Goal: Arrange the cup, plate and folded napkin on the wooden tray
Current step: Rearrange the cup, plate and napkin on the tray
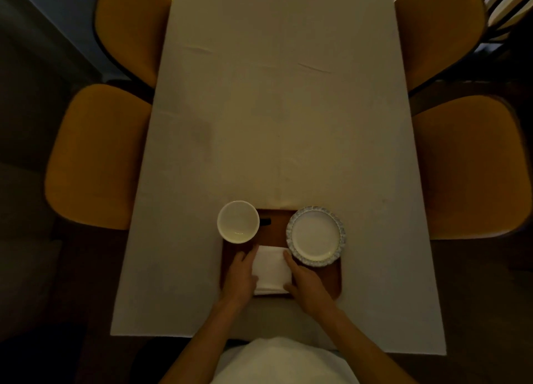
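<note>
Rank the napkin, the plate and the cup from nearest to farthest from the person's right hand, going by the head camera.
1. Folded napkin: the right hand touches its right edge.
2. Plate: just beyond the right hand's fingertips, at the tray's far right.
3. Cup: far left corner, across the napkin.

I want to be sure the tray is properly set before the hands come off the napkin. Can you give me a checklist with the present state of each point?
1. Folded napkin lies on the wooden tray, at its near middle: ok.
2. Left hand and right hand flank the napkin, one on each side edge: ok.
3. Napkin edges square with the tray: cannot tell, the hands cover its sides.
4. Cup fully on the tray: not ok, it appears to overhang the far left corner.
5. Plate fully on the tray: not ok, its rim seems to pass the far right edge.
6. Napkin clear of the plate: cannot tell, the right fingers cover that gap.
</note>
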Demonstrator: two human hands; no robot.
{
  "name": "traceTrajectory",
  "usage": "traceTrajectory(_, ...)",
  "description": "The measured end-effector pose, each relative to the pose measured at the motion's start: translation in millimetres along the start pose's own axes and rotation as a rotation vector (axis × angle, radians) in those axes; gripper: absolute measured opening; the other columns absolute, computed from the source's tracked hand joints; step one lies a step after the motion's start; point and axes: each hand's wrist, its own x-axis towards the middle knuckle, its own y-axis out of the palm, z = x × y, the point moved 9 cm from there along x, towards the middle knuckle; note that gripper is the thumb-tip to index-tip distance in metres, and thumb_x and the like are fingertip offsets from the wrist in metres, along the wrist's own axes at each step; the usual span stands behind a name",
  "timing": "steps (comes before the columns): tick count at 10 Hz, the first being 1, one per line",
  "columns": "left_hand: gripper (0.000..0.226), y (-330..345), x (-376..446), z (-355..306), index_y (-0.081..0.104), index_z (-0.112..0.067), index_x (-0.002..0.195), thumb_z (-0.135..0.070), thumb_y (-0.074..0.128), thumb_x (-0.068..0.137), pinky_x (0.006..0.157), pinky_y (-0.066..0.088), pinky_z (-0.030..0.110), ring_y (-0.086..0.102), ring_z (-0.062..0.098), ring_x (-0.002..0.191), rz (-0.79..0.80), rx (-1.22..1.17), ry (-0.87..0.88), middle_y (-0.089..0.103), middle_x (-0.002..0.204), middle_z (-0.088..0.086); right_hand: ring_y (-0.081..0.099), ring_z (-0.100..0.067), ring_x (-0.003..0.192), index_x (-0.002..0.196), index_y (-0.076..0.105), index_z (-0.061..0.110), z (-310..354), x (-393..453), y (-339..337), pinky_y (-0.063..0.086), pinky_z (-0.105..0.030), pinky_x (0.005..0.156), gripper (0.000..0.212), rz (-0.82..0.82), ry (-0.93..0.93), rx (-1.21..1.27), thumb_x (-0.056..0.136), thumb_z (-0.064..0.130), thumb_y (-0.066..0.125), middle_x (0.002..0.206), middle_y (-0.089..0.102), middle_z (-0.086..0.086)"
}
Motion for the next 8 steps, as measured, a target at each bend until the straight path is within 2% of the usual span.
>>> traceTrajectory(1, 0.084, 0, -5, 0, 0.015, -0.031, 0.150, -0.018, 0.067, 0.085, 0.102, 0.039, 0.027, 0.046, 0.022, 0.121, 0.019, 0.055, 0.068, 0.036, 0.137, 0.007, 0.055, -0.023, 0.106, 0.154, 0.002, 0.021, 1, -3, -2, 0.046, -0.034, 0.090, 0.086, -0.030, -0.017, 0.025, 0.092, 0.027, 0.062, 0.120, 0.056, -0.012)
traceTrajectory(2, 0.088, 2, -9, 6, 0.007, -0.037, 0.150, -0.030, 0.066, 0.085, 0.097, 0.044, 0.031, 0.048, 0.022, 0.119, 0.036, 0.151, 0.064, 0.035, 0.135, 0.006, 0.054, -0.020, 0.100, 0.154, -0.002, 0.021, 0, -4, -2, 0.043, -0.030, 0.084, 0.089, -0.030, -0.006, -0.004, 0.092, 0.028, 0.061, 0.113, 0.054, -0.008)
traceTrajectory(3, 0.086, 4, -12, 12, -0.003, -0.048, 0.146, -0.041, 0.059, 0.087, 0.091, 0.048, 0.039, 0.046, 0.025, 0.120, 0.021, 0.271, 0.044, 0.036, 0.134, 0.005, 0.045, -0.015, 0.084, 0.153, -0.005, 0.027, -3, -3, 1, 0.042, -0.031, 0.074, 0.088, -0.010, 0.009, -0.062, 0.093, 0.029, 0.059, 0.095, 0.043, 0.000)
traceTrajectory(4, 0.084, 5, -10, 14, -0.006, -0.050, 0.144, -0.043, 0.056, 0.088, 0.090, 0.047, 0.040, 0.043, 0.025, 0.119, 0.037, 0.324, 0.059, 0.037, 0.130, 0.006, 0.056, -0.023, 0.089, 0.150, -0.006, 0.038, -5, -5, -4, 0.044, -0.035, 0.071, 0.089, -0.009, 0.028, -0.113, 0.092, 0.028, 0.060, 0.097, 0.055, -0.008)
traceTrajectory(5, 0.086, 4, -8, 13, -0.007, -0.051, 0.144, -0.043, 0.057, 0.088, 0.090, 0.047, 0.041, 0.043, 0.026, 0.117, 0.039, 0.324, 0.070, 0.039, 0.128, 0.006, 0.058, -0.025, 0.093, 0.150, -0.004, 0.043, -8, -6, -4, 0.047, -0.038, 0.074, 0.089, -0.017, 0.030, -0.109, 0.091, 0.030, 0.061, 0.103, 0.059, -0.011)
traceTrajectory(6, 0.087, 5, -7, 14, -0.003, -0.051, 0.145, -0.041, 0.061, 0.086, 0.093, 0.047, 0.043, 0.043, 0.028, 0.121, 0.056, 0.272, 0.070, 0.038, 0.133, 0.008, 0.059, -0.024, 0.092, 0.151, 0.003, 0.044, -9, -5, -7, 0.046, -0.035, 0.071, 0.088, -0.024, 0.011, -0.071, 0.089, 0.029, 0.064, 0.101, 0.061, -0.009)
traceTrajectory(7, 0.084, 0, -8, 14, 0.003, -0.047, 0.147, -0.038, 0.062, 0.086, 0.093, 0.048, 0.040, 0.046, 0.027, 0.119, 0.046, 0.159, 0.083, 0.042, 0.130, 0.008, 0.051, -0.016, 0.076, 0.151, 0.007, 0.041, -8, -7, -10, 0.040, -0.029, 0.065, 0.085, 0.014, 0.002, 0.007, 0.089, 0.024, 0.063, 0.079, 0.051, 0.000)
traceTrajectory(8, 0.068, -11, -13, 19, 0.022, -0.032, 0.149, -0.033, 0.057, 0.091, 0.098, 0.045, 0.035, 0.048, 0.025, 0.123, -0.022, -0.022, 0.113, 0.044, 0.137, 0.009, 0.051, -0.007, 0.071, 0.150, 0.025, 0.029, -3, -7, -19, 0.037, -0.010, 0.058, 0.069, -0.006, -0.012, 0.129, 0.092, 0.019, 0.061, 0.081, 0.054, 0.010)
